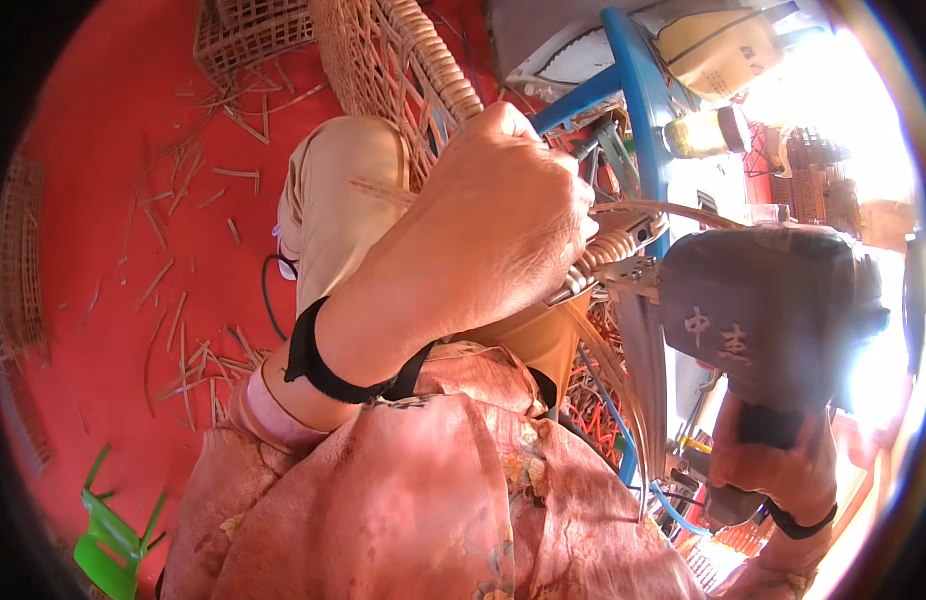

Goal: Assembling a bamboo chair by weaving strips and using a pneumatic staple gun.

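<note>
My left hand (513,205) is closed round a rod-like basket rim wrapped in pale cane (433,45); more of its coiled wrapping shows past the fingers. An open-weave wicker panel (358,70) joins this rim above my knee. In my right hand (778,450), gripped by the handle, is a dark grey staple gun (758,310). Its metal nose (631,272) is against or very close to the wrapped rim, just right of my left hand. A thin brown cane strip (673,207) runs out from the left fist, and others hang below the nose.
Cane scraps (198,370) litter the red floor (103,250). A blue stool frame (638,110) stands close on the right, near a lidded jar (703,133) and a yellowish bag (718,50). Another wicker basket (248,40) lies far left; a green plastic chair (113,550) stands near left.
</note>
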The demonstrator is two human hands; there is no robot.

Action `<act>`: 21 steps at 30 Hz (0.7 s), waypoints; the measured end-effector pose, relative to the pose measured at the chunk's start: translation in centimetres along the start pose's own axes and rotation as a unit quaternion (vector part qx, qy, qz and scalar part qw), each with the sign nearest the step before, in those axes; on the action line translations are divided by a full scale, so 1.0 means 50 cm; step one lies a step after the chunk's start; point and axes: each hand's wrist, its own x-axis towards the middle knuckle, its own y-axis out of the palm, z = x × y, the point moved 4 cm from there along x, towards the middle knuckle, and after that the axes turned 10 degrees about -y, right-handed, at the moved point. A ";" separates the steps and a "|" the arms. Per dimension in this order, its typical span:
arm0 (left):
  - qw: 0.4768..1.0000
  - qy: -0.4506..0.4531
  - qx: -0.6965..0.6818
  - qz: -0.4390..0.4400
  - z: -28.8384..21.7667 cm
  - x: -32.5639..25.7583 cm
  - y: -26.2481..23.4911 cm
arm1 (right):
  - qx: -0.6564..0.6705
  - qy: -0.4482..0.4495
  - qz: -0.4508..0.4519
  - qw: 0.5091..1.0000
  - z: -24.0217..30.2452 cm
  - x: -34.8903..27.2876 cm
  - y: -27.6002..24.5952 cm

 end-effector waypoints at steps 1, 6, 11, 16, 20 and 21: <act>1.000 0.002 0.001 -0.001 0.000 0.000 -0.001 | 0.016 0.001 -0.007 1.000 0.001 -0.001 -0.001; 0.998 0.002 -0.048 -0.026 -0.002 0.000 -0.013 | 0.097 0.016 -0.043 0.994 -0.008 -0.014 0.002; 0.998 0.029 -0.048 -0.023 -0.011 0.003 -0.017 | 0.182 0.039 -0.091 0.978 -0.029 -0.056 0.004; 0.994 0.022 -0.105 -0.038 -0.008 0.012 -0.027 | 0.280 0.035 -0.115 0.952 -0.079 -0.076 -0.001; 0.990 -0.015 -0.138 -0.014 -0.014 0.030 -0.025 | 0.323 -0.014 -0.138 0.936 -0.155 -0.136 -0.010; 0.989 0.008 -0.146 -0.009 -0.025 0.036 -0.028 | 0.327 -0.012 -0.163 0.931 -0.179 -0.154 -0.003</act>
